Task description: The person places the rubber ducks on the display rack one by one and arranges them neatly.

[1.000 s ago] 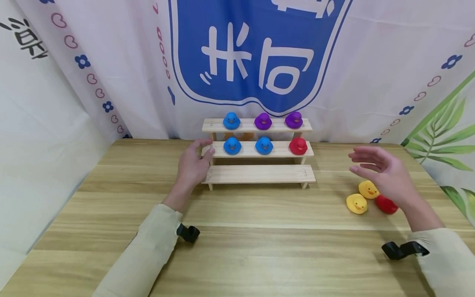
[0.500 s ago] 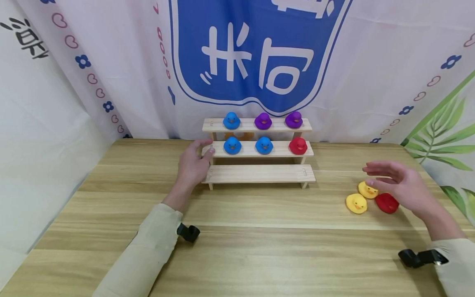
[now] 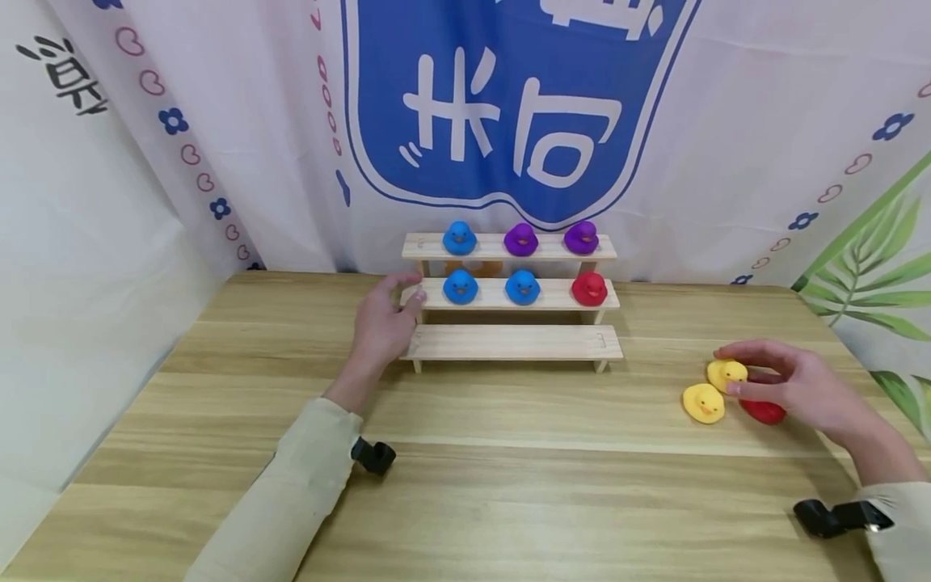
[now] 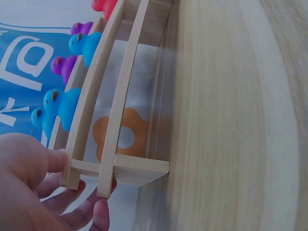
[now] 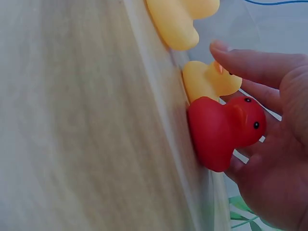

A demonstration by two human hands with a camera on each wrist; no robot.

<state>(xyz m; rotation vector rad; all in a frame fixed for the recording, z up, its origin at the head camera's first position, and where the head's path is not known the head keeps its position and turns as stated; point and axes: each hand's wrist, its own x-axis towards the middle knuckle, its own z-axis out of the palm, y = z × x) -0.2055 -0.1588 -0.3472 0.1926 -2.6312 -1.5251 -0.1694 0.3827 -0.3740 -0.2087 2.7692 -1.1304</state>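
My left hand (image 3: 385,323) grips the left end of a three-step wooden display stand (image 3: 509,343). In the left wrist view, its thumb lies on the middle board and the fingers curl beneath the boards. At the right, my right hand (image 3: 807,388) hovers low around the rear yellow rubber duck (image 3: 726,374), thumb in front and fingers behind it; firm contact is not clear. Another yellow duck (image 3: 703,403) sits just in front. Partly covered by the hand in the head view, a red duck (image 5: 214,132) sits below the palm, on the table.
A blue duck (image 3: 460,238) and two purple ducks, one purple duck (image 3: 520,240) central, line the top step. Two blue ducks and a red duck (image 3: 590,288) occupy the middle step. Behind the wooden table (image 3: 465,485) hangs a printed cloth (image 3: 291,162).
My right hand has moved down and slightly right, from above the loose ducks to around the rear yellow one. The left hand keeps its grip on the stand. The view shifts slightly.
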